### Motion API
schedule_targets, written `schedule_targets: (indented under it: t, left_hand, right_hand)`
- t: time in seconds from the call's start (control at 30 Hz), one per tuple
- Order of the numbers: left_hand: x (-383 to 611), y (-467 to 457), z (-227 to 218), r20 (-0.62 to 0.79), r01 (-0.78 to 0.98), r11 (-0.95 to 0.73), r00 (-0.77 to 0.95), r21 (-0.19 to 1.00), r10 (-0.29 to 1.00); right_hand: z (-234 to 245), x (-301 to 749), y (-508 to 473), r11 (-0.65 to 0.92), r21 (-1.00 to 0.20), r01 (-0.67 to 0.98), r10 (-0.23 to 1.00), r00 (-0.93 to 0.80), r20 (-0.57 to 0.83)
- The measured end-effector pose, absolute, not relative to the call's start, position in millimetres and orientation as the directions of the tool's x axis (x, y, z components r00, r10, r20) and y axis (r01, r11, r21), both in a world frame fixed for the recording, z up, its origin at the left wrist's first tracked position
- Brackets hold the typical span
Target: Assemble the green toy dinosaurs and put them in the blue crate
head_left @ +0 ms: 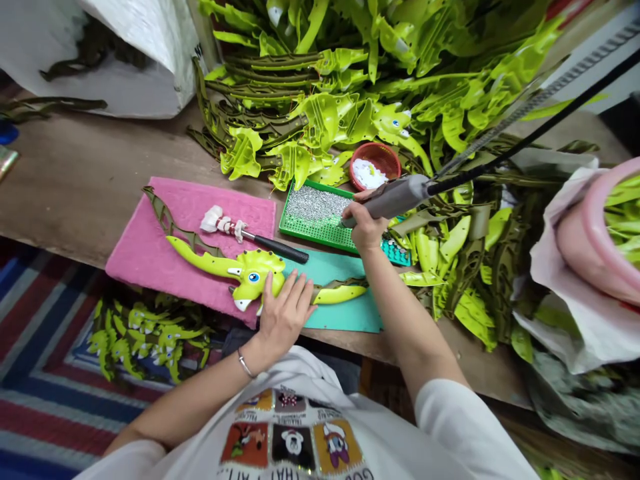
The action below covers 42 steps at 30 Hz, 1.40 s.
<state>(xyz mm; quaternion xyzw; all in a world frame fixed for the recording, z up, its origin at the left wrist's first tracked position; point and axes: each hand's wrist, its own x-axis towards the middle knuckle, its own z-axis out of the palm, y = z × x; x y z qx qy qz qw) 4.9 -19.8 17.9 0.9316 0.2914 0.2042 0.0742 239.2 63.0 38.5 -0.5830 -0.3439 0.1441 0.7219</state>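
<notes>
Shirt (295, 427) below, left fingers (295, 293) spread on a green dinosaur (255, 277), right (357, 217) seemingly closed round a grey tool (395, 198).

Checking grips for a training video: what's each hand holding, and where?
The right hand grips a corded grey tool by its barrel. The left hand lies flat on a green plastic dinosaur, gripping nothing.

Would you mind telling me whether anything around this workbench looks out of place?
One thing does: a heap of lime-green dinosaur parts lies on the striped rug below the wooden bench. It looks odd because the other parts are piled on the bench, not on the floor.
</notes>
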Motion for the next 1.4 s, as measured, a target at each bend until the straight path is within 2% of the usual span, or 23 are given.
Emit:
schedule_targets:
  t: [0.23,0.37,0.47,0.7,0.83,0.93,1.13,1.2,1.3,1.37,1.4]
  left_hand:
    - [11.0,-19.2,13.7,0.392,0.538,-0.809,0.71,0.236,0.586]
    - [13.5,-19.2,10.9,0.462,0.528,-0.826,0.694,0.195,0.552]
    - [13.8,-19.1,9.1,0.488,0.531,-0.825,0.678,0.193,0.55]
    - [12.4,-19.7,9.6,0.441,0.518,-0.82,0.694,0.241,0.569]
    - [11.2,-20.1,10.3,0.423,0.526,-0.818,0.703,0.231,0.572]
    - [11.2,-20.5,8.7,0.411,0.532,-0.815,0.706,0.23,0.577]
    - [14.1,-20.1,6.8,0.472,0.555,-0.814,0.678,0.173,0.563]
    - [14.8,-19.8,8.2,0.471,0.559,-0.81,0.675,0.175,0.567]
    - [14.7,-19.8,10.3,0.463,0.559,-0.811,0.681,0.172,0.567]
    - [14.2,-20.1,11.0,0.446,0.561,-0.809,0.688,0.175,0.573]
    - [13.9,-20.3,11.2,0.435,0.562,-0.807,0.69,0.18,0.578]
  right_hand:
    - [63.8,224.9,37.6,0.362,-0.915,0.177,0.588,0.718,0.372]
    - [84.3,189.9,-12.2,0.453,-0.891,0.038,0.697,0.608,0.38]
    - [85.8,167.4,-42.8,0.419,-0.908,-0.028,0.788,0.507,0.349]
    - [62.6,158.1,-48.8,0.396,-0.918,-0.039,0.798,0.509,0.323]
    - [54.2,162.3,-43.3,0.323,-0.945,-0.05,0.852,0.45,0.267]
    - [51.1,167.1,-41.0,0.269,-0.963,-0.026,0.907,0.343,0.244]
    - [55.0,185.9,-26.9,0.26,-0.965,-0.031,0.966,-0.002,0.26]
    - [58.3,194.6,-11.9,0.327,-0.944,-0.035,0.942,0.092,0.323]
    - [59.6,208.8,18.1,0.467,-0.882,0.058,0.759,0.485,0.434]
    - [56.2,218.2,36.3,0.442,-0.883,0.16,0.614,0.664,0.427]
    - [53.4,222.4,43.3,0.401,-0.896,0.193,0.579,0.704,0.41]
